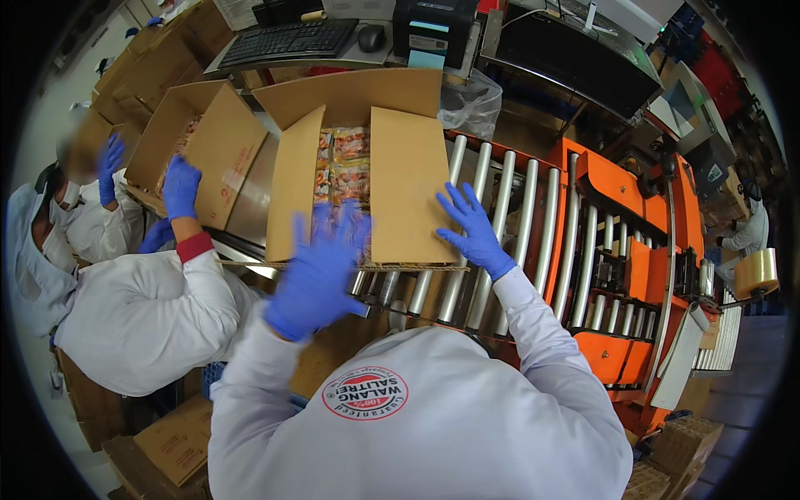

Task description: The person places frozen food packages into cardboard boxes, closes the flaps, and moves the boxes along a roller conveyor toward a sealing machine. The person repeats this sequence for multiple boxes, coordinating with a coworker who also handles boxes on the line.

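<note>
Before me stands an open cardboard box [409,187] on the conveyor, with printed plastic food packets [351,165] showing between its two inward-folded side flaps. Its far flap [353,87] stands upright. My left hand [319,275], in a blue glove and blurred by motion, is spread over the near side of the box and covers part of the opening. Nothing shows in its grasp. My right hand [478,231], also gloved in blue, has its fingers apart at the box's right edge. Its fingertips overlap the right flap; contact cannot be told for certain.
Steel rollers [487,262] run right to an orange carton-sealing machine [625,181] with a tape roll [756,274]. On the left, a co-worker's gloved hand [181,187] is at another open box [225,156]. Behind are a keyboard [287,42], a mouse [371,39] and a label printer [431,31].
</note>
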